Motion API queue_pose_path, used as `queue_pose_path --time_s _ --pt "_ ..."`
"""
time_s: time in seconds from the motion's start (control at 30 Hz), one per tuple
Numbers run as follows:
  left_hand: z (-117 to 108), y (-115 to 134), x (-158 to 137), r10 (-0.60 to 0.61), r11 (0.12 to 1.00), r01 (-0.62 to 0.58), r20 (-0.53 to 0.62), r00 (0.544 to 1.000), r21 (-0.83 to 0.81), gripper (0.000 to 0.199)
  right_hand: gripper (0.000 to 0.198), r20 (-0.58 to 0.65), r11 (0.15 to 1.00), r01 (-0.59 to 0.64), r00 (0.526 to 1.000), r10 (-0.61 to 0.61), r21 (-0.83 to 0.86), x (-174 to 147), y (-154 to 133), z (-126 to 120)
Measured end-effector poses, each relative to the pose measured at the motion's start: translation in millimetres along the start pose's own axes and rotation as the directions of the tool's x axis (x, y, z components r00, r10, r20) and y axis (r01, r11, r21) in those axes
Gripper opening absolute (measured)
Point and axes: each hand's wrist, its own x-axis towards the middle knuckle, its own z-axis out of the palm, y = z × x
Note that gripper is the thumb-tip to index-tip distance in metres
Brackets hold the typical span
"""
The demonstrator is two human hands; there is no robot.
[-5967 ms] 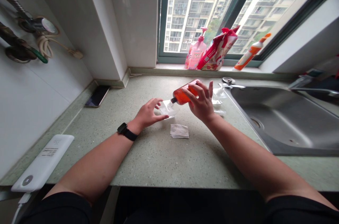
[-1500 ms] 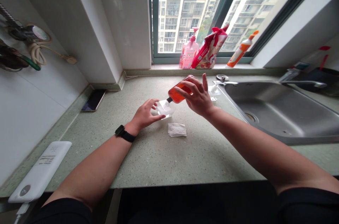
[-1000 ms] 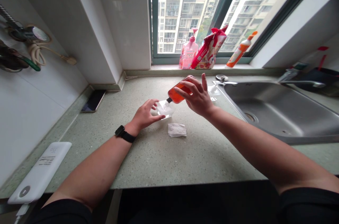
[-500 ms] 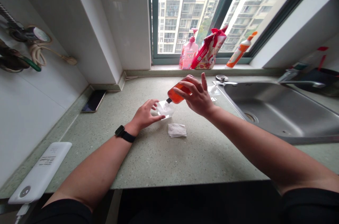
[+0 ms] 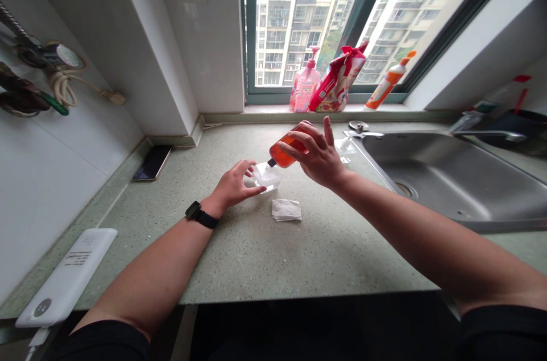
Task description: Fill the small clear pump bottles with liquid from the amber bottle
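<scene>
My right hand [image 5: 318, 155] grips an orange-red bottle [image 5: 282, 151] that is tipped with its dark neck pointing down and left. The neck hangs over a small clear container [image 5: 270, 177] on the counter. Thumb and fingers of my left hand [image 5: 234, 183] close around the left side of that container, which hides part of it. Whether liquid is flowing from the bottle I cannot tell. A folded white tissue [image 5: 286, 210] lies on the counter just nearer to me than the container. To the right of the bottle rests a white pump head [image 5: 345, 144], partly behind my right hand.
A steel sink [image 5: 427, 218] is set into the counter [image 5: 342, 258] at right. A phone [image 5: 152, 163] and a white power bank [image 5: 68, 275] lie at left. On the sill stand a pink pump bottle [image 5: 305, 87], a red bag [image 5: 337, 82] and an orange bottle [image 5: 387, 85].
Both hands, the tipped bottle and the container hold nearly the same places. The whole view has shifted very slightly.
</scene>
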Motion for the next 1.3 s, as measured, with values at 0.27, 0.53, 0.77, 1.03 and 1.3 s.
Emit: queue_pose_path --time_s 0.27,0.53,0.77,1.03,1.3 --pt "-1 0 0 0.017 1.000 -0.017 0.004 1.000 0.017 0.069 0.092 -0.020 1.000 0.027 0.999 -0.027 -0.010 4 -2 -4" --pt "-3 1 0 0.009 0.999 -0.009 0.018 1.000 0.033 0.067 0.090 -0.010 0.999 0.040 0.999 -0.040 0.019 9 -4 -8" --pt "-4 1 0 -0.001 0.999 0.000 0.029 1.000 0.035 0.066 0.087 0.027 0.999 0.042 0.999 -0.041 -0.007 11 -5 -11" --pt "-4 -1 1 -0.011 0.999 0.009 0.041 0.999 0.039 0.066 0.085 0.043 0.999 0.047 0.998 -0.048 0.010 16 -5 -11" --pt "-4 -2 1 0.000 0.999 -0.002 0.045 0.999 0.043 0.068 0.078 0.046 0.997 0.079 0.996 -0.079 -0.006 20 -7 -15"
